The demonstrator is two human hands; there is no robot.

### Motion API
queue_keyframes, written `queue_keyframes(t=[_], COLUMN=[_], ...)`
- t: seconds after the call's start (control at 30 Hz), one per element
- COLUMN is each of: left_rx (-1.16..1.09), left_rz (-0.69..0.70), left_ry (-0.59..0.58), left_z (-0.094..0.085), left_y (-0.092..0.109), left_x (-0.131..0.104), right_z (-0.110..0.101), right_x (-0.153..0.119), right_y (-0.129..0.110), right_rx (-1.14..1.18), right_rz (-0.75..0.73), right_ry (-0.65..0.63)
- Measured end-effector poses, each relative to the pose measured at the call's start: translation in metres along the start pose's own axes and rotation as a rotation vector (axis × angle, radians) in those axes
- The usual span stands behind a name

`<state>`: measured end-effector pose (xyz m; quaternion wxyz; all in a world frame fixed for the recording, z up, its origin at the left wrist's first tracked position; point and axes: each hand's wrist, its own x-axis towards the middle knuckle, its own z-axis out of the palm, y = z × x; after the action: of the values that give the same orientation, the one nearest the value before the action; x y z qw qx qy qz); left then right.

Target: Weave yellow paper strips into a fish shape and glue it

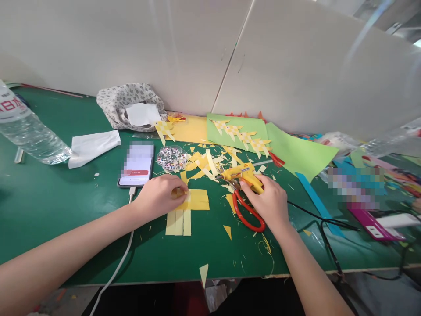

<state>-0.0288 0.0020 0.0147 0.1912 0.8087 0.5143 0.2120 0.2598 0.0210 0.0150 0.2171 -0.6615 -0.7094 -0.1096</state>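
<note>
My left hand (pixel 161 193) is closed, thumb and fingertips together on the left end of a small weave of yellow and cream paper strips (pixel 199 199). The pale strips hang toward me, flat on the table; my fingers hide part of the weave. With my right hand (pixel 272 199) I grip the handle of a yellow hot glue gun (pixel 241 172), its nozzle pointing left. Red-handled scissors (pixel 248 215) lie just below the gun, partly covered by it. Yellow paper scraps (pixel 204 166) are heaped beyond both hands.
A phone (pixel 136 164) on a charging cable lies left, beside a tray of small beads or eyes (pixel 171 159). Woven paper fish (pixel 243 134) rest on green card (pixel 292 151) at the back. A water bottle (pixel 31 127) leans in at left; a purple power strip (pixel 375 224) sits right.
</note>
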Motion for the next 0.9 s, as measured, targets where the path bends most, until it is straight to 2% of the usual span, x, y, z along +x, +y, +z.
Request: queue_keyframes(t=[0.13, 0.27, 0.37, 0.67, 0.9], left_rx=[-0.007, -0.010, -0.016, -0.013, -0.019], left_rz=[-0.017, -0.027, -0.040, -0.032, -0.065], left_ry=[0.014, 0.033, 0.024, 0.039, 0.004], left_z=[0.001, 0.001, 0.000, 0.001, -0.002], left_y=[0.000, -0.001, -0.001, -0.002, -0.002], left_x=[0.001, 0.002, 0.003, 0.003, 0.003], right_z=[0.008, 0.016, 0.018, 0.020, 0.017], right_x=[-0.005, -0.011, -0.012, -0.012, -0.014], right_y=[-0.014, -0.032, -0.038, -0.036, -0.037], right_rx=[0.150, 0.163, 0.140, 0.129, 0.127], right_rz=[-0.101, -0.321, -0.399, -0.440, -0.427], right_ry=[0.174, 0.230, 0.259, 0.276, 0.303])
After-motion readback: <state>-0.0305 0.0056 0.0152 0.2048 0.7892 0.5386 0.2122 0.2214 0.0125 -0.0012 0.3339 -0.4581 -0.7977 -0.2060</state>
